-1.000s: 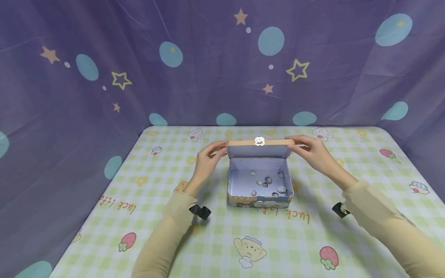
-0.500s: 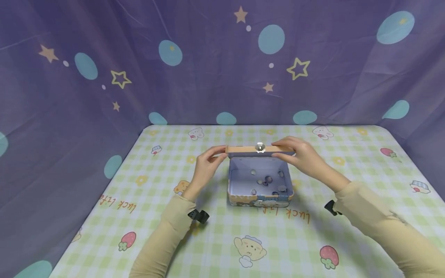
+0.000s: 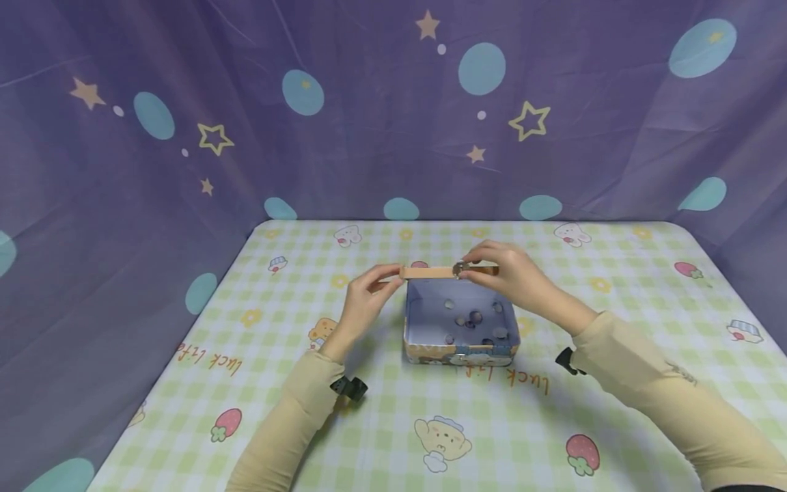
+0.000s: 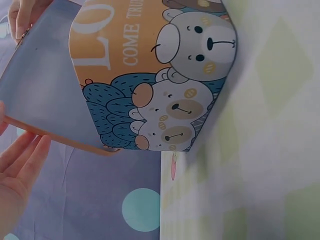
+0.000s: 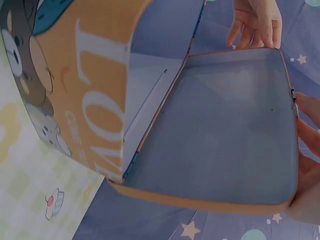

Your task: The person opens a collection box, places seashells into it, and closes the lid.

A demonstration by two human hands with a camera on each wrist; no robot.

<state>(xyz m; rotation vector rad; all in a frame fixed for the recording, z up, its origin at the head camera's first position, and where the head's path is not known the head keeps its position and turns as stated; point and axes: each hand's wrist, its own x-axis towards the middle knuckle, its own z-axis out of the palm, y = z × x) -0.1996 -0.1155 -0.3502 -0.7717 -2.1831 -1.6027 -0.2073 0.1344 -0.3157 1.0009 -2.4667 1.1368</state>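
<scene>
A hinged tin box [image 3: 424,354] with cartoon bears and an orange band stands on the table, its lid [image 3: 430,272] raised partway and tilted over the rear of the box. Several small roundish, shell-like pieces [image 3: 475,317] lie on its pale inner floor. At the lid's front left corner, my left hand [image 3: 363,301] holds the rim between thumb and fingers. My right hand [image 3: 513,273] pinches the lid's front edge at the metal clasp [image 3: 458,270]. The lid's bluish inside [image 5: 230,130] shows in the right wrist view.
A green-and-white checked cloth [image 3: 369,444] with printed figures covers the table. Behind and to the left hangs a purple curtain [image 3: 381,137] with stars and blue ovals. A small black camera [image 3: 349,388] sits on the left wrist.
The lid has swung forward and down over the box. My right hand has slid left along its front edge, from the right corner to the clasp; my left hand keeps the left corner.
</scene>
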